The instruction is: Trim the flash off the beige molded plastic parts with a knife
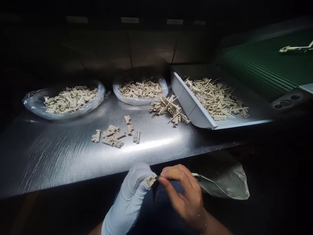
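Parts [70,99] in two bags [34,104] on table [61,147], left of tray [187,100]

Tray [184,98]: smooth plastic look, soft sheen. Counter [161,147] under tray: brushed metal, glossy, finely scratched well left of tray. Small parts [215,102] inside tray: hard matt plastic. Near bag [134,100] just left of tray, far bag [33,102] farther left: thin clear plastic film, crinkled, glossy. Belt [256,62] right of tray: ribbed, dull. Nearer wearer than tray: left hand [138,178] in matt, creased cloth glove [122,202]; film sheet [231,182], creased plastic, shiny.
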Available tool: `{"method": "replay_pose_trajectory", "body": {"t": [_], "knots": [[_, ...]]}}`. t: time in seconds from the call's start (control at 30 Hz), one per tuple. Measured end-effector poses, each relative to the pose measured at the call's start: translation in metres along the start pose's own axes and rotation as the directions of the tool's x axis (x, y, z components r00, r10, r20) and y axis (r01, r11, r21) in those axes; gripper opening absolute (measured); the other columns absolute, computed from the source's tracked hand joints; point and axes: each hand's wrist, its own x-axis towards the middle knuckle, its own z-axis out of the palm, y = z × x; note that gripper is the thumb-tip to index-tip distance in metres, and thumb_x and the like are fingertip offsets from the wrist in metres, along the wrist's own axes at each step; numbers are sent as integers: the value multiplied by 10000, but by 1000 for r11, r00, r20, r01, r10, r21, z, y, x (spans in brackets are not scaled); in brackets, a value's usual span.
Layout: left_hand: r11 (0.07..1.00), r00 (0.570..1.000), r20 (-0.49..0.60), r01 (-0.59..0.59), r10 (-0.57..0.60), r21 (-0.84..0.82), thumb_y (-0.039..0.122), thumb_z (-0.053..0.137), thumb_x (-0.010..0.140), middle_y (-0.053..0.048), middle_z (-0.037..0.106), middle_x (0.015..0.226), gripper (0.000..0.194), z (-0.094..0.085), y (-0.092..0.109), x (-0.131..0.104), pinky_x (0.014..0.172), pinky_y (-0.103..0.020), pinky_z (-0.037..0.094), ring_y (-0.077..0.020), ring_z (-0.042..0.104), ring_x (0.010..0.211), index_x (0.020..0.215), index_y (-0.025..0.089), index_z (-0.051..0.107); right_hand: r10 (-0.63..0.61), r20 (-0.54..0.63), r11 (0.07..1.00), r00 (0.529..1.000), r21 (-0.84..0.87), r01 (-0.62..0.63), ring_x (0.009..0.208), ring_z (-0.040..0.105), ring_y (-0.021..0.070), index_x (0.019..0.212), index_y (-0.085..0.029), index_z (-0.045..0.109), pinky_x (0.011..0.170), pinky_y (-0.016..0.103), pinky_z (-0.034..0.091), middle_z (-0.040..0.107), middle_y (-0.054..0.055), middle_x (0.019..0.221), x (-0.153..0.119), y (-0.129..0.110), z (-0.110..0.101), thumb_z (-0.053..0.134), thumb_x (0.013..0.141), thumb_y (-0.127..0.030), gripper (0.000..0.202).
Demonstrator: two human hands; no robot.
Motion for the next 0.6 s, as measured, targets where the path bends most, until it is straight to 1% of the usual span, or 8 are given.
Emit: {"method": "replay_pose_trajectory", "body": {"t": [0.07, 0.17, 0.27, 0.4, 0.5, 0.57, 0.6], "knots": [[1000, 1000, 13, 2, -2, -21, 339, 491, 1100, 18, 555, 918, 254, -2, -1, 0, 875, -256, 491, -159, 544, 870, 911, 265, 644, -21, 19, 1000, 1000, 5, 21, 723, 690, 164, 1013, -203, 625, 661, 309, 520, 733, 13, 827, 1, -1, -2, 642, 976, -64, 145], [998, 1000, 24, 20, -19, -55, 327, 504, 1096, 14, 556, 955, 224, -3, -4, 0, 913, -270, 484, -164, 539, 904, 933, 272, 647, -22, 46, 999, 999, 45, 20, 710, 688, 160, 997, -204, 627, 640, 304, 510, 737, 11, 816, 3, -1, -5, 662, 969, -65, 146], [996, 997, 57, 49, -44, -81, 334, 506, 1094, 13, 543, 951, 235, -2, -5, 0, 912, -273, 479, -166, 526, 905, 917, 269, 646, -30, 74, 997, 997, 79, 24, 716, 695, 159, 1001, -206, 627, 642, 300, 508, 743, 9, 819, 4, 0, -8, 667, 968, -67, 148], [989, 991, 94, 103, -93, -105, 409, 517, 1079, 5, 525, 919, 294, -2, -3, 1, 882, -277, 485, -174, 518, 873, 859, 246, 624, -12, 131, 991, 991, 133, -5, 706, 686, 153, 978, -208, 621, 647, 290, 513, 738, 6, 811, 5, 0, -11, 660, 967, -66, 147], [984, 988, 89, 139, -130, -108, 463, 543, 1055, -3, 513, 912, 326, -2, -1, 1, 878, -295, 491, -189, 511, 873, 831, 235, 609, 43, 175, 977, 984, 198, -78, 697, 667, 147, 952, -217, 632, 644, 268, 517, 722, 0, 794, 6, 1, -14, 660, 975, -100, 122], [981, 984, 109, 155, -143, -113, 455, 538, 1058, 0, 498, 903, 329, -3, 1, 3, 862, -298, 489, -186, 500, 862, 820, 233, 594, 121, 229, 953, 966, 246, -178, 703, 661, 139, 931, -222, 644, 642, 245, 518, 708, -4, 794, 7, 1, -16, 646, 987, -133, 106], [980, 980, 129, 164, -150, -112, 446, 527, 1064, 2, 496, 899, 331, -3, 3, 4, 852, -297, 487, -182, 497, 854, 819, 233, 590, 170, 274, 930, 947, 271, -246, 700, 658, 134, 917, -224, 646, 635, 233, 517, 700, -6, 794, 7, 2, -17, 634, 998, -160, 104]]}}
